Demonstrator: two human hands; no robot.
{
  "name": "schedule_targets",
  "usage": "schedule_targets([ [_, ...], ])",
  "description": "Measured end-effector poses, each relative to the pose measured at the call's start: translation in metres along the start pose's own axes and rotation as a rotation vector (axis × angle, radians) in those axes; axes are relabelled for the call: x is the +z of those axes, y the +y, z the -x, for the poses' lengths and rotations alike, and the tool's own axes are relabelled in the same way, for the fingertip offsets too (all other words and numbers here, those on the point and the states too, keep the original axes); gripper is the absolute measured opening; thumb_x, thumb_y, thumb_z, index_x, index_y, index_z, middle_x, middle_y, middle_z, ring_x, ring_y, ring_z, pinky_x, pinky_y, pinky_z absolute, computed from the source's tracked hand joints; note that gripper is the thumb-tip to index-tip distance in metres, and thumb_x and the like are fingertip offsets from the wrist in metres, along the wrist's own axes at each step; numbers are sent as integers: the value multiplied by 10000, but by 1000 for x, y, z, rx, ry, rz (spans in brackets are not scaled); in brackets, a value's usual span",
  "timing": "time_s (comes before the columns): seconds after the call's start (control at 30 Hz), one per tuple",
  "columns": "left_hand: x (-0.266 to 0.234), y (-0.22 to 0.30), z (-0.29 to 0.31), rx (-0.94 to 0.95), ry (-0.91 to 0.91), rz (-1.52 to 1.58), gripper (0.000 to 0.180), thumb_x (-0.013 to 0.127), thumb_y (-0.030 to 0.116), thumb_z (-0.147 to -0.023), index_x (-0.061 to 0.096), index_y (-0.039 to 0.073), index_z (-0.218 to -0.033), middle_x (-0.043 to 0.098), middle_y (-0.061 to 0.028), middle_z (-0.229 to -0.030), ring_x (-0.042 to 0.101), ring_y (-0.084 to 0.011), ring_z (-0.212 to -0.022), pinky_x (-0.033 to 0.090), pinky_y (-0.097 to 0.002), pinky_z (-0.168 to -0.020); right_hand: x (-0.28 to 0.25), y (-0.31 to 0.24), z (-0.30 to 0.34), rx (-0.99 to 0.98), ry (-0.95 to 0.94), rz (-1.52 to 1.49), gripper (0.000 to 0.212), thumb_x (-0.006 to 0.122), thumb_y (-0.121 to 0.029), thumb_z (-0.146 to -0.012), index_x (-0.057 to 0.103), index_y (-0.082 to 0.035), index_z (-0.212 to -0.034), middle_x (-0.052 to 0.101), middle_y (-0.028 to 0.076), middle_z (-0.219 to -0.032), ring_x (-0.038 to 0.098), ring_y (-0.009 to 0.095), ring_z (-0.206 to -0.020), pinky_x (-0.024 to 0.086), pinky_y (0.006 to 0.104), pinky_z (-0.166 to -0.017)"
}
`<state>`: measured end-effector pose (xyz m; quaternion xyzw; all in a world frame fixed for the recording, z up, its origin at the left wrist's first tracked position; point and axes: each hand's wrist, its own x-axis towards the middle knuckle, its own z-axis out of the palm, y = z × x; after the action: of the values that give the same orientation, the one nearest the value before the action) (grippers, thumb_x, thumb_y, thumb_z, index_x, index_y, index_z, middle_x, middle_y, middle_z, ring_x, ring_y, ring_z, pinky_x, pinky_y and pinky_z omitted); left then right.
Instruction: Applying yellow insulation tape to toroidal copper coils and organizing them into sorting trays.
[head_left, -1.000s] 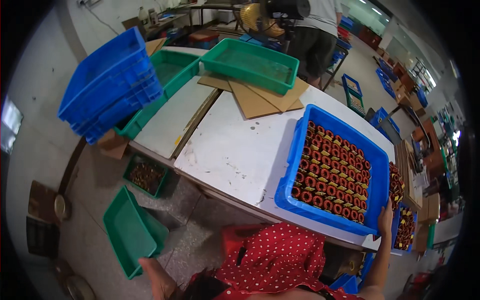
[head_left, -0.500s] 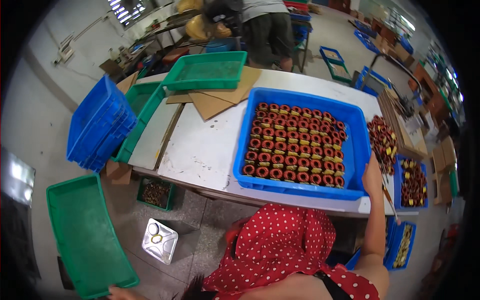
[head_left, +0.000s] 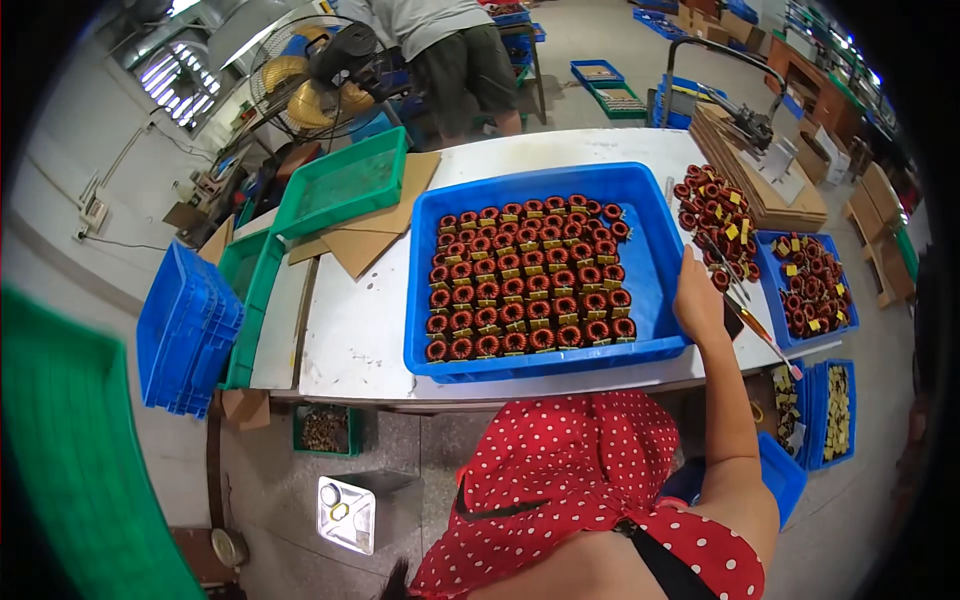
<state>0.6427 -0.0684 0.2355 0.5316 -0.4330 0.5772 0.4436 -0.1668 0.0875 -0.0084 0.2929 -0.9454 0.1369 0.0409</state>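
A wide blue plastic tray (head_left: 655, 290) rests on the white table before me. Rows of copper-wound ring coils (head_left: 513, 286), each with a yellowish base, fill most of it, while a strip of bare blue bottom shows along its right side. My right hand (head_left: 702, 300) grips the tray's right rim, its fingers partly hidden. At the far left a green tray (head_left: 75, 440) is tilted up close to me and smeared by motion. My left hand is outside the picture.
Loose coils (head_left: 718, 215) are heaped right of the tray, beside a screwdriver-like tool (head_left: 765, 335). Another blue bin (head_left: 775, 325) holds more coils. Stacked blue trays (head_left: 185, 330) and a shallow green tray (head_left: 345, 185) stand left. A metal can (head_left: 346, 515) is on the floor. Someone stands beyond the table.
The green tray has come up and closer at the left, and my left hand has left the picture. My view has shifted, with my right hand still at the blue tray's rim.
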Motion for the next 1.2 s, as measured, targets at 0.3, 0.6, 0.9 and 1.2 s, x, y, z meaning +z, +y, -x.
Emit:
schedule_targets([
  [0.3, 111, 137, -31, -758, -1039, 1049, 590, 500, 93, -609, 535, 18, -1193, 533, -101, -931, 510, -191, -806, 436, -296, -726, 9, 6, 0, -67, 78, 1, 589, 449, 41, -791, 274, 46, -1354, 530, 239, -1102, 584, 386, -914, 490, 437, -741],
  [0.6, 187, 202, -25, -748, -1381, 890, 505, 452, -14, -541, 570, 18, -1031, 500, -41, -733, 488, -160, -640, 416, -257, -541, 12, 9, 1, -86, 92, 5, 514, 419, -22, -888, 257, 17, -1374, 503, 230, -1204, 548, 388, -1016, 468, 447, -797],
  [0.9, 259, 260, 24, -477, -1680, 974, 455, 557, 51, -630, 558, 57, -1086, 557, -49, -810, 540, -175, -687, 454, -296, -649, 6, 6, 0, -17, 22, -47, 477, 389, -42, -922, 268, 7, -1382, 450, 241, -1296, 501, 387, -1121, 431, 429, -899],
  [1.2, 286, 294, 84, 312, -1251, 337, 374, 534, 85, -733, 585, 39, -1101, 607, -228, -1060, 579, -371, -1008, 452, -445, -850, 13, 15, -4, -49, 12, -22, 473, 376, -49, -933, 258, 19, -1386, 430, 250, -1321, 454, 384, -1182, 385, 420, -963],
])
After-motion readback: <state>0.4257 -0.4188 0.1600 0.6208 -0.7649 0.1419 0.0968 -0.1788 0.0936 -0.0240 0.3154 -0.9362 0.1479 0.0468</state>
